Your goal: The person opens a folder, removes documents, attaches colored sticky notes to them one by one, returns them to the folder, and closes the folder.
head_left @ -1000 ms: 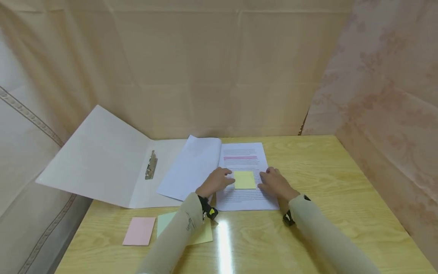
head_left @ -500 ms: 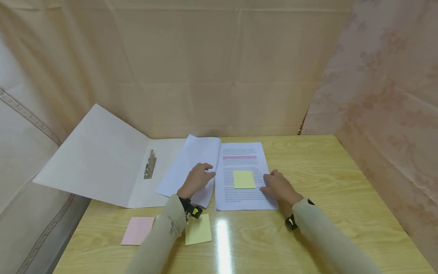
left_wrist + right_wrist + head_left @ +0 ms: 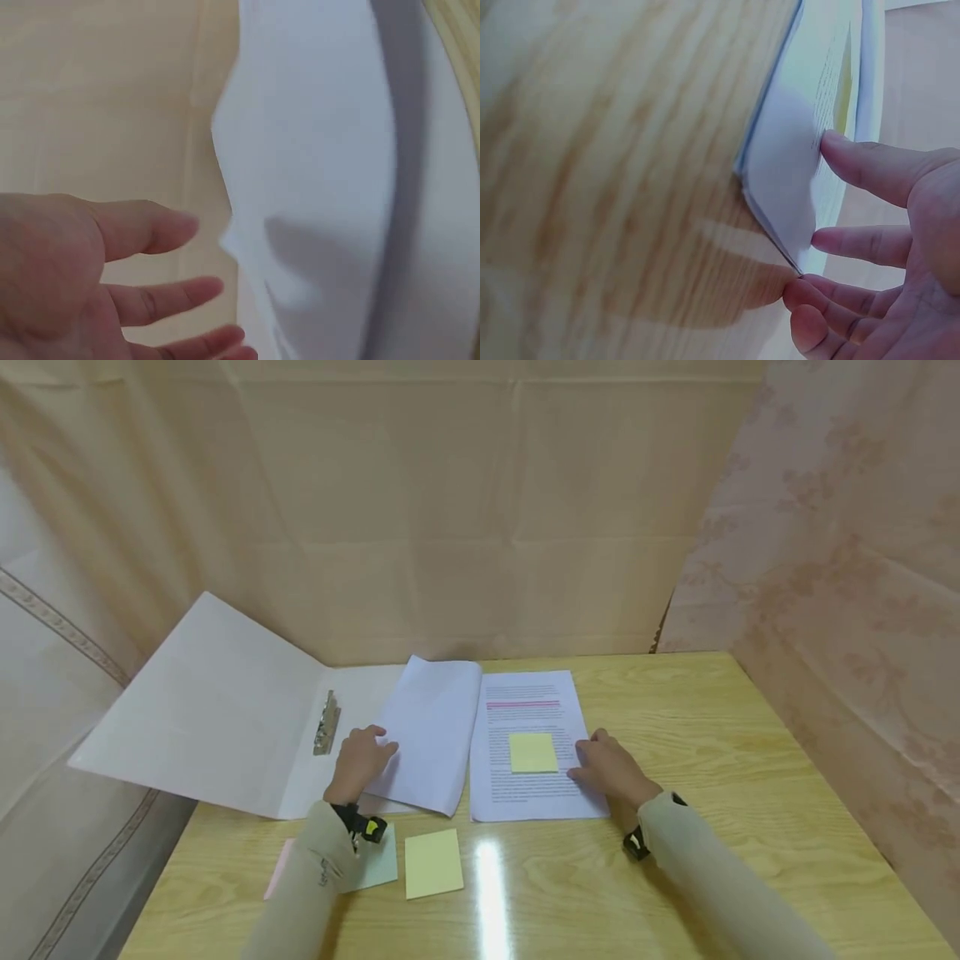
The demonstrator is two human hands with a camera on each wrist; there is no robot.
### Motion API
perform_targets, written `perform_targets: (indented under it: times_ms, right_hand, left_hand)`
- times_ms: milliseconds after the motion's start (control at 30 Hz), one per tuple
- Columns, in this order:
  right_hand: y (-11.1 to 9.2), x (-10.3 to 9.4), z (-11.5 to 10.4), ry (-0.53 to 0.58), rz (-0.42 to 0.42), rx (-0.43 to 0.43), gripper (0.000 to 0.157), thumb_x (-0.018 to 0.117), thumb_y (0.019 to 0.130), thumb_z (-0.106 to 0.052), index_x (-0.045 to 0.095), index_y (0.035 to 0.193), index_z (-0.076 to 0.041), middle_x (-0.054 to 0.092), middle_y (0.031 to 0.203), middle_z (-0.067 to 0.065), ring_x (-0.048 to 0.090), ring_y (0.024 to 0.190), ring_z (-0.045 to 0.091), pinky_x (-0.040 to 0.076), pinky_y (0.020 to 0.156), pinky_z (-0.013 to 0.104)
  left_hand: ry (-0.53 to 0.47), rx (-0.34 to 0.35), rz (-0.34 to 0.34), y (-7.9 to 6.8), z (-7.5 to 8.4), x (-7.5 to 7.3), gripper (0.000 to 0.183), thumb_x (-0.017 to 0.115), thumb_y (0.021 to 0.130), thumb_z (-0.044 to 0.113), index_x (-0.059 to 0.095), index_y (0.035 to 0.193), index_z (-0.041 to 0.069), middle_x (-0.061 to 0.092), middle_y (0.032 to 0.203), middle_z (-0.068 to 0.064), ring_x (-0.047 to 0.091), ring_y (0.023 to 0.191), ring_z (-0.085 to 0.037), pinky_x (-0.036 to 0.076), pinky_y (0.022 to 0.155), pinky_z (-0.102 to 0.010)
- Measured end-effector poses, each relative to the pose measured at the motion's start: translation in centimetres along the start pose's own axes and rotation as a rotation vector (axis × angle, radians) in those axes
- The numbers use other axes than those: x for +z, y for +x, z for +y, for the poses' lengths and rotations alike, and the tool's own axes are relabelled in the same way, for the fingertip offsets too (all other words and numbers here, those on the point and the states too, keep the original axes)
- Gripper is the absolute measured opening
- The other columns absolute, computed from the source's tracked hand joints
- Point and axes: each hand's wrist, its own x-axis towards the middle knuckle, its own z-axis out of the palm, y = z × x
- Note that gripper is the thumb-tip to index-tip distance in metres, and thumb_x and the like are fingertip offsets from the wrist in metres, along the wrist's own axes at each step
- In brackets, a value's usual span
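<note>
My left hand is at the left edge of the turned-over white pages, fingers extended and holding nothing. In the left wrist view its fingertips are close beside the paper's edge. A printed page with a pink-highlighted line lies to the right, a yellow sticky note on its middle. Along that page's right edge, my right hand touches the paper; the right wrist view has the thumb and forefinger on its face and another fingertip at the sheets' edge.
A white folder stands spread at the left, its metal clip near the fold. Towards the front lie a yellow pad, a green pad and a pink pad, partly behind the left sleeve. A beige curtain hangs behind the table.
My left hand has moved left, from beside the yellow note across the turned pages to their left edge. The right hand has shifted slightly outward and stays at the printed page's right edge.
</note>
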Motion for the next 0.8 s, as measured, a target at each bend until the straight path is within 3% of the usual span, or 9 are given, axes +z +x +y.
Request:
perform_targets:
  times_ms: [100, 233, 367, 600, 800]
  right_hand:
    - [0.1, 0.0, 0.0, 0.005, -0.003, 0.003, 0.053, 0.071, 0.088, -0.03, 0.058, 0.128, 0.001, 0.051, 0.117, 0.02, 0.05, 0.096, 0.027, 0.046, 0.084, 0.044]
    - [0.2, 0.0, -0.1, 0.009, -0.004, 0.014, 0.048, 0.072, 0.088, -0.03, 0.06, 0.124, 0.0, 0.051, 0.116, 0.019, 0.05, 0.095, 0.027, 0.046, 0.083, 0.043]
    - [0.3, 0.0, -0.1, 0.016, -0.005, 0.026, 0.043, 0.072, 0.088, -0.029, 0.061, 0.119, -0.002, 0.051, 0.113, 0.017, 0.049, 0.093, 0.026, 0.045, 0.081, 0.042]
    - [0.3, 0.0, -0.2, 0.011, -0.008, 0.021, 0.047, 0.072, 0.087, -0.029, 0.06, 0.123, 0.0, 0.051, 0.113, 0.017, 0.049, 0.093, 0.026, 0.045, 0.08, 0.041]
    - [0.0, 0.1, -0.2, 0.006, 0.013, 0.008, 0.051, 0.072, 0.087, -0.029, 0.059, 0.126, 0.002, 0.052, 0.115, 0.02, 0.051, 0.094, 0.027, 0.047, 0.083, 0.043]
  left_hand:
    - [0.055, -0.074, -0.029, -0.5, -1.6, -0.3, 0.053, 0.056, 0.093, 0.031, 0.051, 0.13, -0.007, 0.052, 0.124, -0.034, 0.051, 0.114, -0.05, 0.046, 0.09, -0.059]
    - [0.124, -0.122, -0.07, -1.1, -2.7, -0.1, 0.061, 0.06, 0.091, 0.039, 0.048, 0.125, -0.01, 0.05, 0.122, -0.036, 0.046, 0.116, -0.051, 0.041, 0.092, -0.064]
    - [0.15, -0.132, -0.04, -1.3, -2.9, 0.1, 0.067, 0.067, 0.086, 0.045, 0.048, 0.119, -0.01, 0.048, 0.121, -0.038, 0.045, 0.116, -0.052, 0.039, 0.092, -0.066]
    - [0.165, -0.152, -0.021, -1.3, -2.9, 0.3, 0.068, 0.071, 0.083, 0.044, 0.048, 0.117, -0.01, 0.053, 0.119, -0.038, 0.048, 0.114, -0.052, 0.04, 0.092, -0.064]
    - [0.148, -0.13, -0.004, -1.1, -2.7, 0.3, 0.061, 0.075, 0.081, 0.038, 0.05, 0.109, -0.01, 0.062, 0.103, -0.033, 0.058, 0.101, -0.049, 0.045, 0.089, -0.059]
